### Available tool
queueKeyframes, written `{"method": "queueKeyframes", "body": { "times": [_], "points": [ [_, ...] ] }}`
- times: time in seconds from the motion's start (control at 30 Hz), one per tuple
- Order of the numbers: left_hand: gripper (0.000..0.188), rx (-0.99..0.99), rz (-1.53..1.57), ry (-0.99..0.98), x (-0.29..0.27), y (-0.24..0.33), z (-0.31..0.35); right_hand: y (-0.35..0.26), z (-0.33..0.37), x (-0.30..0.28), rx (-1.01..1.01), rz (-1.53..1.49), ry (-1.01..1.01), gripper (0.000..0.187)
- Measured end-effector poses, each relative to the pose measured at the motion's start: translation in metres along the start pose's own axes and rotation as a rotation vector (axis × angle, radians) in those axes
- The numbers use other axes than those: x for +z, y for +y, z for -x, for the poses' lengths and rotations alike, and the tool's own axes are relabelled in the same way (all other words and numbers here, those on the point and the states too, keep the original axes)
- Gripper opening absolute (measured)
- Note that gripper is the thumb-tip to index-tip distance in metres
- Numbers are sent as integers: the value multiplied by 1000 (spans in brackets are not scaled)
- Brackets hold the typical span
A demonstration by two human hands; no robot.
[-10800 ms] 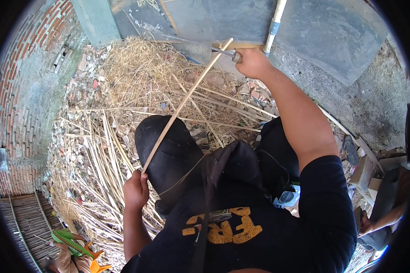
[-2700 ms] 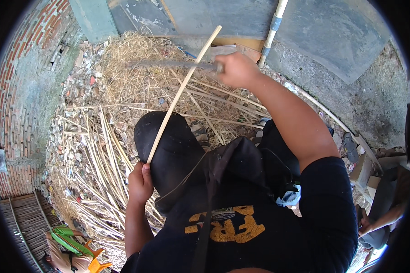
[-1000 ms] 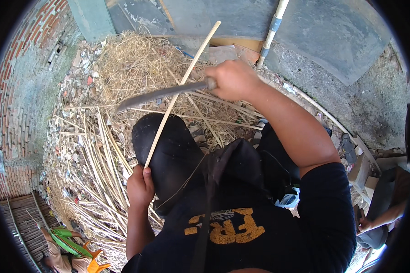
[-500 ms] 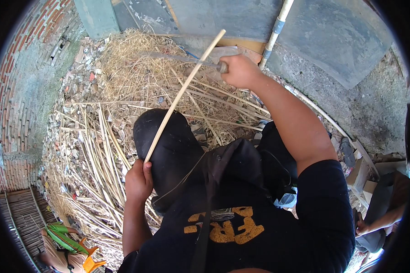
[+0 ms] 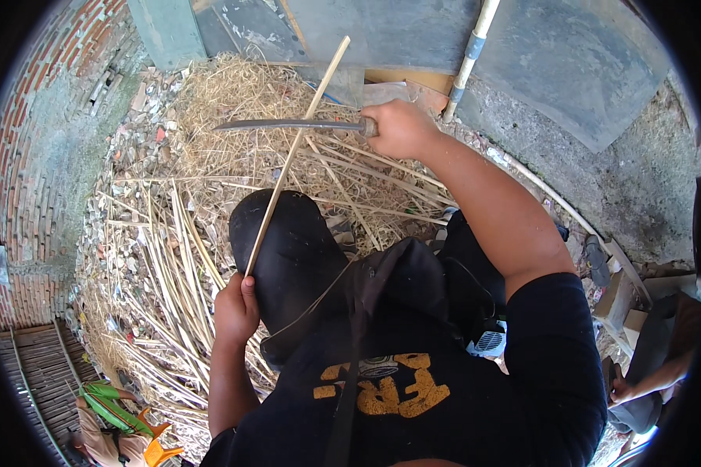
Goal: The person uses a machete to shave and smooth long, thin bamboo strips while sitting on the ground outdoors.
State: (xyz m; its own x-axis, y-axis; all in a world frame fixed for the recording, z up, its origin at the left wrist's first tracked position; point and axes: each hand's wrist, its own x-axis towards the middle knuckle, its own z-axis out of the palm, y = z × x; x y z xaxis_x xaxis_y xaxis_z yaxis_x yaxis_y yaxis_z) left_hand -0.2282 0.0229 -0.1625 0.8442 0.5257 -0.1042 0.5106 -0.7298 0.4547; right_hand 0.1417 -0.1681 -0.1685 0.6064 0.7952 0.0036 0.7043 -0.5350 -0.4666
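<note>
My left hand (image 5: 236,310) is closed on the lower end of a long pale bamboo strip (image 5: 276,191), with the thumb along it. The strip slants up and away to the right, passing over my black-trousered left knee (image 5: 276,229). My right hand (image 5: 403,131) grips the handle of a machete (image 5: 265,124), arm stretched forward. Its long dark blade points left and crosses the strip on its upper part. From this view I cannot tell how firmly the blade touches the strip.
Many bamboo strips (image 5: 171,272) lie to my left on stony ground. A heap of shavings (image 5: 234,97) lies ahead, before grey panels and a pipe (image 5: 471,58). A brick wall (image 5: 35,187) stands left. Another person's arm (image 5: 654,377) shows at right; another person sits at lower left.
The strip's far end has swung left and its visible face looks narrower. My right hand has shifted slightly left, and the blade now lies more level and a little nearer to me.
</note>
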Motion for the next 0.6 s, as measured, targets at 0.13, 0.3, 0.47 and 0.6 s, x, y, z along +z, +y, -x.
{"method": "queueKeyframes", "body": {
  "times": [0.13, 0.3, 0.47, 0.6],
  "points": [
    [37, 30, -47, 70, 4, -6, 9, -32, 9, -11, -59, 66, -79, 28],
    [36, 13, -77, 62, 9, -3, 8, -44, 17, -12, -103, 127, -95, 23],
    [37, 22, -51, 28, 2, 1, -1, -8, 4, -6, 13, 104, -47, 22],
    [37, 33, -96, 78, 7, -11, 11, -50, 17, -26, -47, 147, -140, 25]
  ]
}}
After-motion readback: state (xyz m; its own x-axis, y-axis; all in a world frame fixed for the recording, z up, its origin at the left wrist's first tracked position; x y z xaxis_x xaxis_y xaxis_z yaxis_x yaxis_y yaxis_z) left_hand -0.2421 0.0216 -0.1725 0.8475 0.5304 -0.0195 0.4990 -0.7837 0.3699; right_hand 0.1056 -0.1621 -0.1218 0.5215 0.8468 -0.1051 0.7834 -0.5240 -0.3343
